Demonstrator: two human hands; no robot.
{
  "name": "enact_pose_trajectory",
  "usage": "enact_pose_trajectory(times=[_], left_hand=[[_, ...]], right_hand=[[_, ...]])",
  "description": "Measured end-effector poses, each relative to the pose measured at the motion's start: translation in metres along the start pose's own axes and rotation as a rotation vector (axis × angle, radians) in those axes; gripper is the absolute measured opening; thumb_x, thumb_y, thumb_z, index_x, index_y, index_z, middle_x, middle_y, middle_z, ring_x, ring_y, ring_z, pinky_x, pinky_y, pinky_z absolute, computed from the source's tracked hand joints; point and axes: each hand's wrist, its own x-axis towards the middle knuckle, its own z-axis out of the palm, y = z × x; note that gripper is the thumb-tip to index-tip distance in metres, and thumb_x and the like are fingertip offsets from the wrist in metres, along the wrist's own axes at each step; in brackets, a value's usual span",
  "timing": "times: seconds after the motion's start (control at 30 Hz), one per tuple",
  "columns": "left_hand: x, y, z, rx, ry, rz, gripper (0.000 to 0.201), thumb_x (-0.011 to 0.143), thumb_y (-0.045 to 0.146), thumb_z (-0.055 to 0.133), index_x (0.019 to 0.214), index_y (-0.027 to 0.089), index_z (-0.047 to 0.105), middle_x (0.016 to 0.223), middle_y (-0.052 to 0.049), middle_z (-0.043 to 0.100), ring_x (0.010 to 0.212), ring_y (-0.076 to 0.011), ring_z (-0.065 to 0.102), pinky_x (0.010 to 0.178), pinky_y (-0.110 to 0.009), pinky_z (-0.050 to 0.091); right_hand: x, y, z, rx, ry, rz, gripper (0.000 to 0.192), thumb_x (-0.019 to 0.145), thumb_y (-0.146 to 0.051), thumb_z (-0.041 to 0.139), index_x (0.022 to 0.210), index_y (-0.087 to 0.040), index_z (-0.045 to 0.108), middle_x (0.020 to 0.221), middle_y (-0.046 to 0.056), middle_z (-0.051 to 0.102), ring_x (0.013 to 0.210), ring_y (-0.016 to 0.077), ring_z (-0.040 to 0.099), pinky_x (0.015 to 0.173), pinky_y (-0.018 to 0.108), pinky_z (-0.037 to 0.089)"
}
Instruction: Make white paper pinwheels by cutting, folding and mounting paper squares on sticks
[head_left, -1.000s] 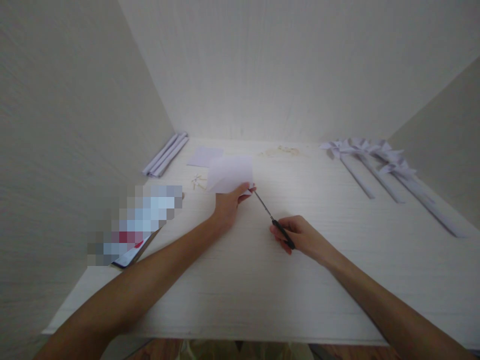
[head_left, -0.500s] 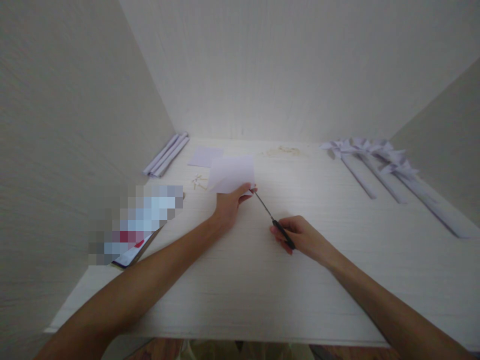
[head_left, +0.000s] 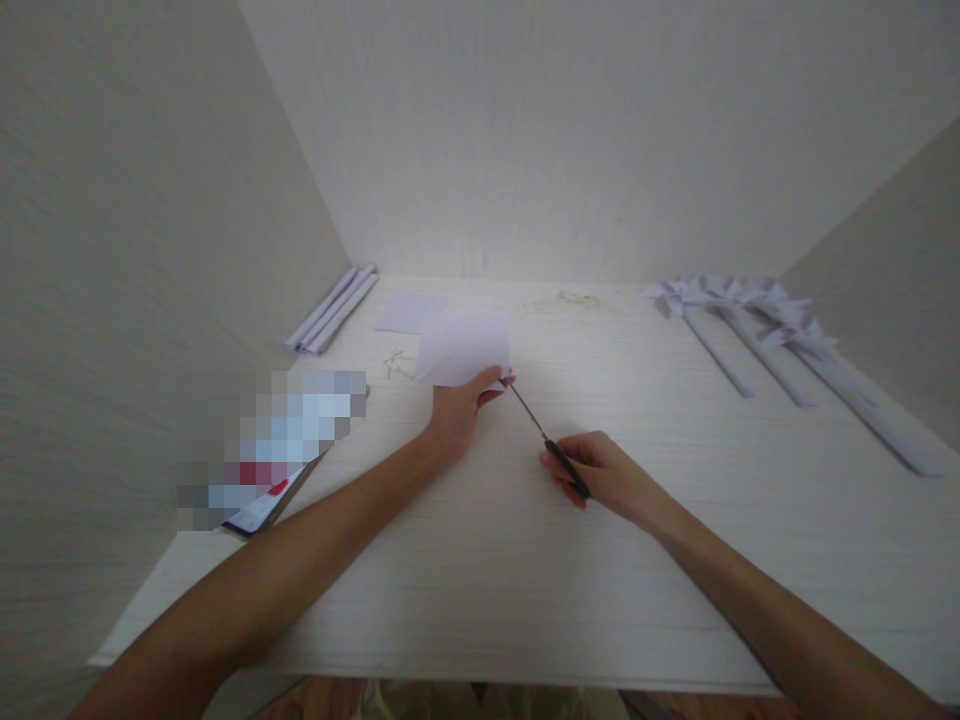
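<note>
My left hand (head_left: 466, 402) pinches a pale lilac sheet of paper (head_left: 465, 345) by its near right corner, holding it up over the table. In my right hand (head_left: 589, 462) is a pair of scissors (head_left: 566, 468) with black handles, seen nearly edge-on. Their thin metal blades point up and left to the paper's corner at my left fingertips. Just how the tips meet the paper is hidden by my fingers. Behind the held sheet lies another square of paper (head_left: 405, 313), flat on the table.
Several rolled paper tubes (head_left: 337, 310) lie at the back left. Small pale sticks (head_left: 394, 362) sit left of the paper. A phone (head_left: 259, 510), partly blurred out, is at the left. Paper pinwheels on tubes (head_left: 772, 350) line the right. Thin tan bits (head_left: 574, 300) lie at the back of the white table (head_left: 480, 580).
</note>
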Motion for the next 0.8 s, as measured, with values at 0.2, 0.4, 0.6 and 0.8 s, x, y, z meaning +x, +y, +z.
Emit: enact_pose_trajectory(times=[0.2,0.4,0.6,0.8], left_hand=[[0.0010,-0.0012,-0.0005,0.002,0.009,0.003,0.018,0.055,0.015,0.066,0.071,0.013,0.058,0.065,0.001,0.063,0.057,-0.0112,0.060,0.055,-0.022,0.049],[0.0015,-0.0018,-0.0010,-0.001,-0.005,0.019,0.016,0.055,0.015,0.066,0.069,0.014,0.058,0.065,0.001,0.063,0.058,-0.0106,0.060,0.056,-0.022,0.049],[0.0014,-0.0007,-0.0014,0.005,-0.011,0.004,0.015,0.055,0.016,0.065,0.069,0.014,0.059,0.065,0.001,0.063,0.058,-0.0111,0.060,0.059,-0.025,0.050],[0.0018,-0.0018,-0.0048,0.098,-0.082,0.038,0.009,0.060,0.022,0.061,0.064,0.014,0.058,0.062,0.001,0.061,0.058,-0.0108,0.058,0.054,-0.023,0.049]], right_hand=[[0.0003,0.0016,-0.0007,-0.014,0.006,-0.014,0.037,0.072,-0.045,0.052,0.050,-0.017,0.041,0.040,-0.005,0.040,0.036,0.0068,0.037,0.037,0.021,0.025],[-0.0011,-0.0017,0.0006,-0.017,0.026,-0.005,0.038,0.071,-0.046,0.052,0.049,-0.017,0.041,0.040,-0.005,0.040,0.036,0.0065,0.036,0.038,0.021,0.026],[-0.0011,-0.0022,0.0003,-0.029,0.030,-0.007,0.038,0.071,-0.045,0.053,0.048,-0.017,0.040,0.040,-0.005,0.040,0.036,0.0062,0.036,0.037,0.021,0.025],[-0.0010,-0.0016,0.0003,0.003,0.021,-0.002,0.037,0.071,-0.045,0.053,0.050,-0.017,0.041,0.039,-0.006,0.039,0.035,0.0061,0.035,0.037,0.021,0.024]])
